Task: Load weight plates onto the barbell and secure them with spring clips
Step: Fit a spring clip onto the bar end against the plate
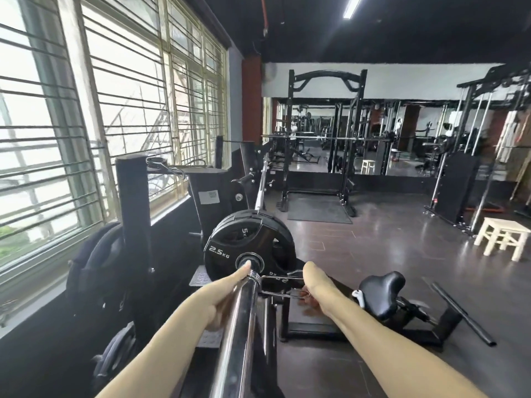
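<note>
Right hand [311,285] squeezing spring clip [275,285] handles, just behind 2.5 kg plate [230,254].

Ahead of you stands a black power rack [324,133] before a mirrored wall [431,133], barred windows [100,110] line your left, and a pale wooden stool [501,237] sits right.

Both forearms are bare; the left hand [227,294] and right hand [313,285] wear nothing.
</note>
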